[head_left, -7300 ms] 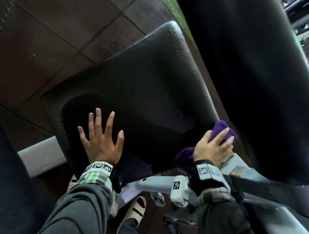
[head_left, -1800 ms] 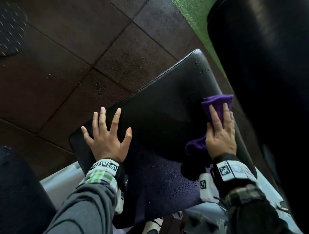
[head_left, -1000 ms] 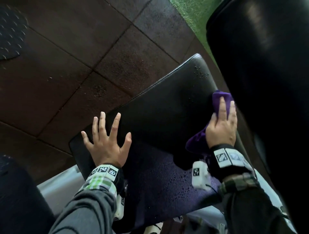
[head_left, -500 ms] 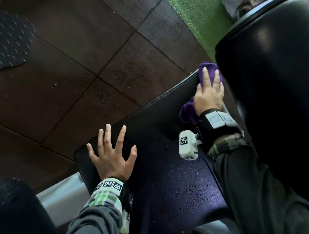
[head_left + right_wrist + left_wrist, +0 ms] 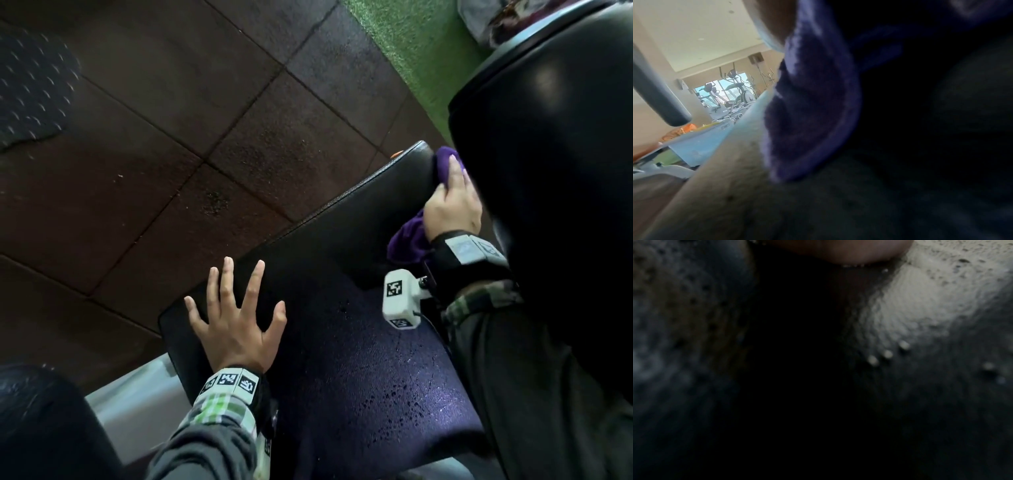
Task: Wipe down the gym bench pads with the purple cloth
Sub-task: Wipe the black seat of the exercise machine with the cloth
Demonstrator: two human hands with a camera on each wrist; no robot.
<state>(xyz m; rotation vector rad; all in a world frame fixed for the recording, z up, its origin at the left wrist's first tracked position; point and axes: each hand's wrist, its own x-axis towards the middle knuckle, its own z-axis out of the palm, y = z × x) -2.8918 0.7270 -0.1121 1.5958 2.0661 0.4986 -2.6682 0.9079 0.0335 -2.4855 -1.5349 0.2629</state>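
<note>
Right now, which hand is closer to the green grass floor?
The right. The right hand holds the cloth at the seat pad's far corner, just short of the grass. The left hand lies flat on the pad's near left edge, well away.

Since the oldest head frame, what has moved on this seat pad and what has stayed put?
The right hand has carried the purple cloth from the seat pad's near corner, by the frame, along its right edge to the far corner beside the upright back pad, keeping hold of the cloth throughout. The left hand stays flat, fingers spread, on the pad's left end. Droplets remain on the near part.
</note>
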